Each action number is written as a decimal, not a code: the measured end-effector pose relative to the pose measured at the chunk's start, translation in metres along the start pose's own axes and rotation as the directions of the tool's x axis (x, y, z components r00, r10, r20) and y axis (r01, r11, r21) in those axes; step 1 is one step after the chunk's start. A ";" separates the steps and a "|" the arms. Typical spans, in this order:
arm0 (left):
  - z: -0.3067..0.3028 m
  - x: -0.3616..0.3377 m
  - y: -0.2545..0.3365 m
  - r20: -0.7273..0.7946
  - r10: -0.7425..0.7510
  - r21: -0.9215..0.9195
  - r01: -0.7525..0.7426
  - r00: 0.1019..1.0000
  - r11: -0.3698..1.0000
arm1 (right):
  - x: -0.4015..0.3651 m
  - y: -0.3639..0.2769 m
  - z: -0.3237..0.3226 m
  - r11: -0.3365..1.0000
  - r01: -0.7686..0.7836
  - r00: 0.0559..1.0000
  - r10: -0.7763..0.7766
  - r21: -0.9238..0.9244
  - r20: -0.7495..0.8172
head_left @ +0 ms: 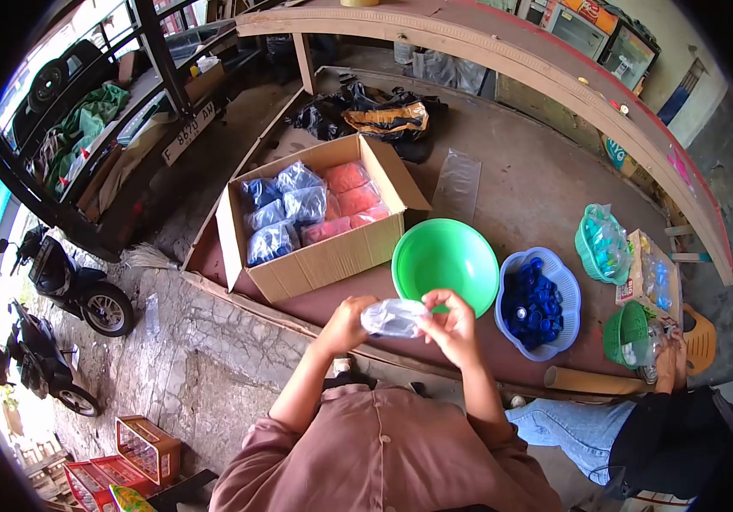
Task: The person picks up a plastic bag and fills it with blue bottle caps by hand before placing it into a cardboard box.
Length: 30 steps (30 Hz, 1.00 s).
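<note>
My left hand [347, 322] and my right hand [451, 326] hold a small clear plastic bag [394, 317] between them, just above the near edge of the brown table [545, 196]. The bag looks filled with bluish caps. Right behind my hands sits an empty green bowl [445, 258]. To its right a blue basket [540, 300] holds several dark blue bottle caps. An open cardboard box [319, 218] at the left holds packed bags of blue caps and of red caps.
Another person sits at my right, their hand [672, 358] near a green basket [625, 333]. A teal basket with a bag [602, 243], a small carton [652, 277], black bags [366, 115] and a cardboard tube [592, 380] lie on the table. Motorbikes [68, 286] and crates [140, 452] stand at left.
</note>
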<state>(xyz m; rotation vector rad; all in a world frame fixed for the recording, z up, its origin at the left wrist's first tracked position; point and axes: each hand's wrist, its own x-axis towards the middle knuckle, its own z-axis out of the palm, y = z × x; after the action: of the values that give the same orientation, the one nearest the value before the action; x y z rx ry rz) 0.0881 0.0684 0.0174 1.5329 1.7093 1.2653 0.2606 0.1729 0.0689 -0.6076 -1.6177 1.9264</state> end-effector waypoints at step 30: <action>-0.024 0.036 0.017 0.362 0.062 -0.081 -0.034 0.930 0.996 | -0.004 -0.087 -0.041 0.719 0.476 0.688 -0.663 -0.506 -0.294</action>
<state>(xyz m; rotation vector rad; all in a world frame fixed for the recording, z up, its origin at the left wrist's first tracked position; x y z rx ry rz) 0.0673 0.0939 0.0504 1.6536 1.3800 0.9777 0.3002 0.2116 0.1474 -0.5496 -1.6192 0.8989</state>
